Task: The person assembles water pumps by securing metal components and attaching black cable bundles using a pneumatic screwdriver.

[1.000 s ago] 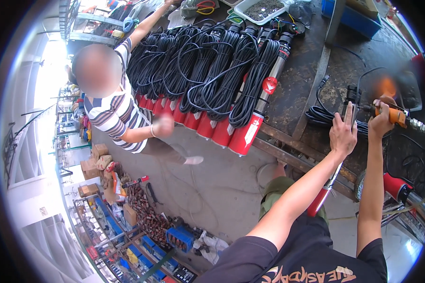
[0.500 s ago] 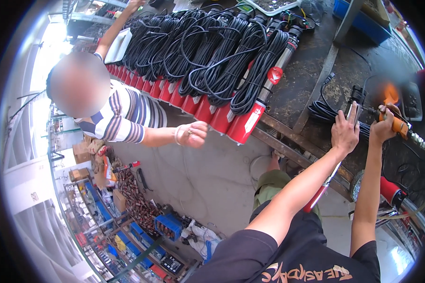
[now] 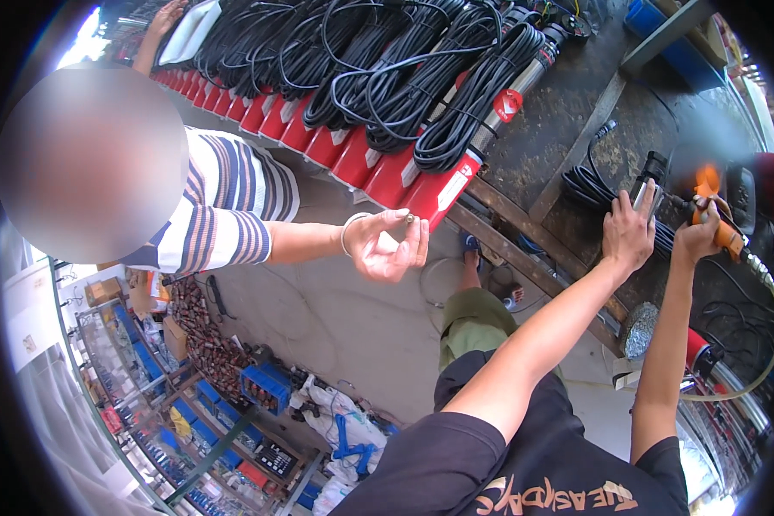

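My left hand (image 3: 628, 234) grips a grey metal cylinder (image 3: 643, 193) that stands on the dark workbench (image 3: 576, 112), next to a coil of black cable (image 3: 589, 185). My right hand (image 3: 695, 241) is closed around an orange hand tool (image 3: 715, 219) with a pale hose (image 3: 770, 335) hanging from it; the tool's tip is against the cylinder's top. Both my forearms reach up from the lower edge.
A person in a striped shirt (image 3: 224, 206) stands at the left, holding out an upturned hand (image 3: 389, 245) with a small object in the fingers. A row of red pumps (image 3: 378, 163) wrapped in black cable (image 3: 404, 60) lies along the bench. Boxes of parts (image 3: 232, 378) sit on the floor.
The person in the striped shirt has come closer and raised an upturned hand toward me. My two hands have stayed on the cylinder and the orange tool.
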Demonstrator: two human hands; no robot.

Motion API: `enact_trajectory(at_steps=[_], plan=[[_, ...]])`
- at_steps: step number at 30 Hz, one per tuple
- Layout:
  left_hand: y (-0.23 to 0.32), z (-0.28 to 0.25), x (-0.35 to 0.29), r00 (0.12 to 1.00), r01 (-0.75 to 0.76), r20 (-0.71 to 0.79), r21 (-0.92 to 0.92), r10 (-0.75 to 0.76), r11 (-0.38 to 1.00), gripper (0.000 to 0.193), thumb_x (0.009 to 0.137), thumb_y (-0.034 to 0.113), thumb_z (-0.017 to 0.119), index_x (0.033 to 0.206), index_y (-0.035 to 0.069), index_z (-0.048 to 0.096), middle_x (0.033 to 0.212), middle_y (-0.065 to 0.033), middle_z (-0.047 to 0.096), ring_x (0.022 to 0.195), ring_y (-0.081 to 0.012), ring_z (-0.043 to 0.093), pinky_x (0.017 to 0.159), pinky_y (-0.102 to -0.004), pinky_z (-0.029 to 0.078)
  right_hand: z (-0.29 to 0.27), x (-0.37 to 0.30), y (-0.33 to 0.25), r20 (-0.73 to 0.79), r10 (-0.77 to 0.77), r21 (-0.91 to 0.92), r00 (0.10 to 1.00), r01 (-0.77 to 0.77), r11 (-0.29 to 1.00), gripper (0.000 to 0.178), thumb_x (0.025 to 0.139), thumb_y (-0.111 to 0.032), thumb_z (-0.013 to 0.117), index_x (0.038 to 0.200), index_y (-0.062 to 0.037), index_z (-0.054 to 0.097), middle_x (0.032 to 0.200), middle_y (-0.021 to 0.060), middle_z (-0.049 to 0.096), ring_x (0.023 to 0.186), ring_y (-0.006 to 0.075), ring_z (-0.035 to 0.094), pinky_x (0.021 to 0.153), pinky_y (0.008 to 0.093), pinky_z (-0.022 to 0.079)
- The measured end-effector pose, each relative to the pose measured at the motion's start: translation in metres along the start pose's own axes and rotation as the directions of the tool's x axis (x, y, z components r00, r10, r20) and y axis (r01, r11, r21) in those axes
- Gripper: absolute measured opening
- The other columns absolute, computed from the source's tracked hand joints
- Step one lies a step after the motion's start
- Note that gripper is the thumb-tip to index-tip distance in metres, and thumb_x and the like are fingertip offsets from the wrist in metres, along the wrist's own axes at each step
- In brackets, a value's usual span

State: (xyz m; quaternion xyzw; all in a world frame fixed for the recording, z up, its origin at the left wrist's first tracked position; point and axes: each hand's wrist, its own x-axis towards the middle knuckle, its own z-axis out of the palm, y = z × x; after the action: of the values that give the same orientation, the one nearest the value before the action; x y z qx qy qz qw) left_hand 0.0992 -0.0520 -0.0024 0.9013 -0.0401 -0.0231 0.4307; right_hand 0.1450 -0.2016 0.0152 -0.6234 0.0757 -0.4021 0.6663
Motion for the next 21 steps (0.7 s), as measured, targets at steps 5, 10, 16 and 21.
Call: enact_trajectory(at_steps=[5,10,16,21], plan=[[0.0,-0.004,0.0,0.999,0.005,0.031,-0.03,-0.004,1.0,0.08,0.087,0.023,0.063,0.158,0.017,0.027,0.116,-0.0242,0.048,0.101,-0.038,0.056,0.084,-0.0454,0.052,0.001,0.0,-0.004,0.025,-0.011,-0.024,1.0,0.012,1.0,0.015,0.091,-0.006,0.061,0.105,-0.0006,0.063,0.086,0.0104,0.065,0.078,0.0188,0.064,0.084,0.03,0.053],[-0.002,-0.003,0.001,1.0,0.003,0.0,-0.023,-0.003,1.0,0.081,0.087,0.023,0.064,0.159,0.018,0.027,0.118,-0.0245,0.048,0.101,-0.038,0.056,0.084,-0.0449,0.052,0.014,-0.004,-0.012,-0.015,0.011,-0.019,1.0,-0.011,1.0,0.017,0.087,0.001,0.061,0.104,-0.0004,0.062,0.086,0.0098,0.063,0.078,0.0204,0.063,0.08,0.0355,0.053],[-0.003,0.004,0.005,0.963,-0.118,-0.255,-0.122,0.084,0.986,0.035,0.09,0.016,0.057,0.123,0.005,0.056,0.106,-0.0177,0.06,0.097,-0.0345,0.06,0.086,-0.0419,0.05,0.01,-0.006,-0.01,0.03,0.004,0.024,1.0,-0.005,1.0,0.017,0.089,-0.004,0.064,0.105,0.001,0.064,0.088,0.0106,0.065,0.077,0.0176,0.063,0.089,0.033,0.053],[-0.006,0.01,0.007,0.941,-0.184,-0.316,-0.184,0.119,0.966,0.034,0.09,0.016,0.057,0.122,0.004,0.058,0.111,-0.0177,0.062,0.102,-0.034,0.061,0.087,-0.0419,0.05,0.012,-0.007,-0.01,0.037,-0.02,-0.038,0.999,0.021,0.999,0.014,0.09,-0.004,0.063,0.104,0.0004,0.065,0.086,0.0093,0.065,0.076,0.0172,0.064,0.088,0.0346,0.054]])
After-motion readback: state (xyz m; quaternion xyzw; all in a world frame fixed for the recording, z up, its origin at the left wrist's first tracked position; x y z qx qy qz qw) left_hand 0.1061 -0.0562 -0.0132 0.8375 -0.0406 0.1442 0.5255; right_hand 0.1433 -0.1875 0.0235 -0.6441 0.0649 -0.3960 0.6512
